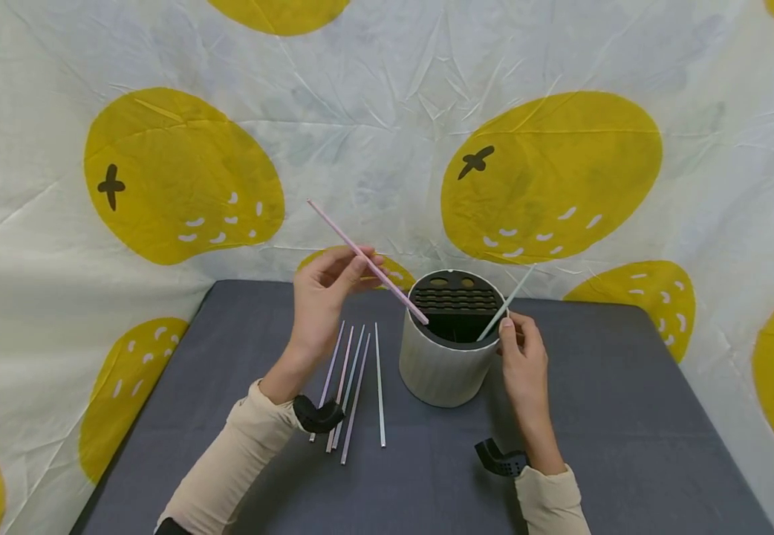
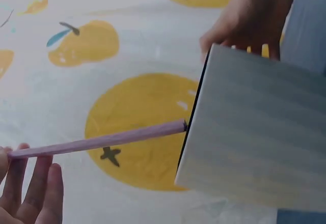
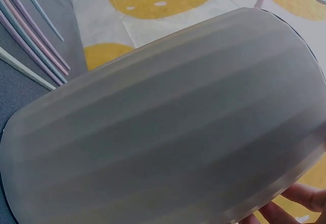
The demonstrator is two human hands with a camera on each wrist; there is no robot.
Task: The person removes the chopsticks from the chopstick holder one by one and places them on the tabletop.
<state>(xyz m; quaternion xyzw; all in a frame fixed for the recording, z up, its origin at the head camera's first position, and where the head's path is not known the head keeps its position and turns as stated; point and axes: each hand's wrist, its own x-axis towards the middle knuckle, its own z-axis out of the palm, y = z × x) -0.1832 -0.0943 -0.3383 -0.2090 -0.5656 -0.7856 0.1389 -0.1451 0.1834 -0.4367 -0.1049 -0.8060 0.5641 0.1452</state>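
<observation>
My left hand [image 1: 320, 297] pinches a thin pink pencil-like stick [image 1: 360, 253] between thumb and fingers. The stick slants down to the right, its lower end over the opening of a pale round pen holder [image 1: 443, 375]. In the left wrist view, that lower end of the pink stick [image 2: 137, 134] is at the holder's dark rim. My right hand [image 1: 526, 357] grips the holder's right side near the top, fingers partly hidden behind it. A pale green stick [image 1: 517, 290] leans in the open front compartment, beside the right thumb.
Several pastel sticks [image 1: 353, 394] lie on the grey-covered table [image 1: 628, 416], left of the holder. A black slotted insert [image 1: 457, 299] fills the holder's rear half. Behind the table hangs a white cloth [image 1: 374, 148] with yellow fruit prints.
</observation>
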